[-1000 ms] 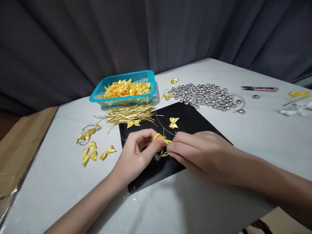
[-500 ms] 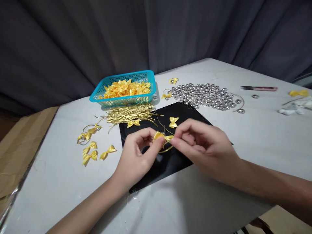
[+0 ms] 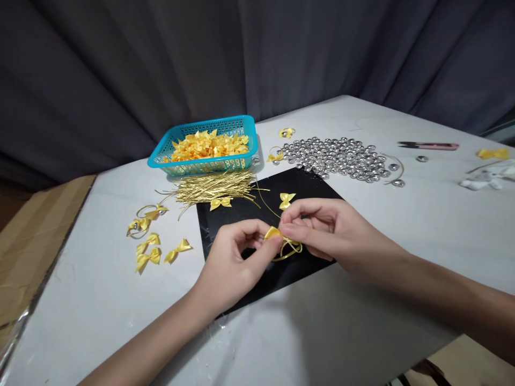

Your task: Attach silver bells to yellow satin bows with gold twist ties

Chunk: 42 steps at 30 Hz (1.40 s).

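Over a black mat point(image 3: 309, 195), my left hand point(image 3: 235, 265) pinches a small yellow ribbon bow point(image 3: 273, 233) between thumb and forefinger. My right hand point(image 3: 332, 230) pinches the same bow from the right, together with a thin gold wire loop point(image 3: 288, 251) that curls below it. Both hands are closed on the piece, just above the mat. Two loose yellow bows point(image 3: 286, 200) lie on the mat beyond my fingers.
A teal basket point(image 3: 209, 163) full of yellow bows stands at the back, with a heap of gold wires point(image 3: 213, 187) in front of it. Silver beads point(image 3: 338, 157) are piled to the right, snips point(image 3: 428, 146) beyond them. Finished bows point(image 3: 148, 252) lie left.
Both hands have shifted slightly right and toward me with the bow. The gold wire now hangs as a rounder loop beneath it, and my right fingers have closed in tighter.
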### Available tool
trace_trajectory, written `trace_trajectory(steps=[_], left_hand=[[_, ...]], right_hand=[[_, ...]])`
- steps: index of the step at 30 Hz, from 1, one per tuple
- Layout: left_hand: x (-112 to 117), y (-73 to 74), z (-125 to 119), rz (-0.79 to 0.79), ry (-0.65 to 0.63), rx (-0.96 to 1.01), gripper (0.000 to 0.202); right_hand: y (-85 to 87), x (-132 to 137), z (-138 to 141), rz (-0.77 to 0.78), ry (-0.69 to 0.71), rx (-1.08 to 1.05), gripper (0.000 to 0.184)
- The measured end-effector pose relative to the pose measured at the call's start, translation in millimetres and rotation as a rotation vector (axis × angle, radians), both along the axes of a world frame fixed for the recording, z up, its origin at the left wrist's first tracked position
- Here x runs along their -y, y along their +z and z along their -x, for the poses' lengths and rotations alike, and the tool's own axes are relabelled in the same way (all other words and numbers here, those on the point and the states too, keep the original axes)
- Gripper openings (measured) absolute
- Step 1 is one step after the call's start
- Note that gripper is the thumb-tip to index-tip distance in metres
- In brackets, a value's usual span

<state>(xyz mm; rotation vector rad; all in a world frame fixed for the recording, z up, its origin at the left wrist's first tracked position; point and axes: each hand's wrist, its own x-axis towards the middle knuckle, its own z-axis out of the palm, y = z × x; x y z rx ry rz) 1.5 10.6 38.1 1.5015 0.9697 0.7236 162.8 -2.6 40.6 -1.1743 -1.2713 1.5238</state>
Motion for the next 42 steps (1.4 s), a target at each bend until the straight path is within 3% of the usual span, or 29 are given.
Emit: trace_trajectory(steps=[7,19,30,42], left_hand=[[-1.0,-1.9,1.3,0.099,-0.011,0.084,0.022],[-1.8,-0.8,-0.7,0.133,0.026,0.013,0.017],[-0.1,-6.1,2.2,0.193,0.006,0.215,0.018],[-0.3,-4.1,-0.5,0.196,0.039,0.164,0.017]], right_hand=[[1.1,-1.8,-2.8,-0.025,0.024,-0.024,0.014],[4.1,-1.0,-6.0,0.03,0.016,-0.013,0.012],[2.5,1.0,-2.1,-0.007,-0.022,-0.14,0.007],[5.0,2.1,-3.8,0.01,0.02,-0.15,0.008]])
